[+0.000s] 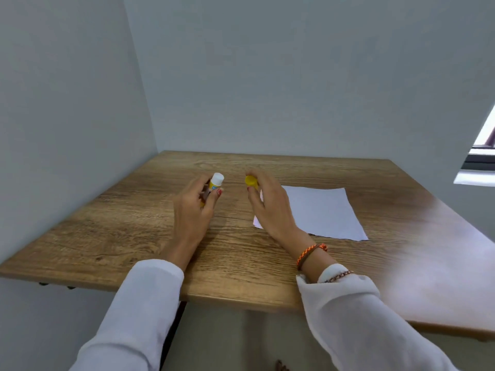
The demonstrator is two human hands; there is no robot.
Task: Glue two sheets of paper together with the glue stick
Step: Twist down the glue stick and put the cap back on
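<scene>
My left hand (191, 210) grips the uncapped glue stick (215, 182), whose white tip points up and to the right above the wooden table (134, 223). The stick's yellow cap (251, 182) is pinched in the fingertips of my right hand (270, 207), a short gap to the right of the stick. White paper (321, 212) lies flat on the table right of my right hand, which covers its left part. I cannot tell whether it is one sheet or two stacked.
The table stands in a corner, with grey walls at the left and the back. A window edge (479, 162) shows at the far right. Glare lies on the table's right side. The near table edge runs just above my sleeves.
</scene>
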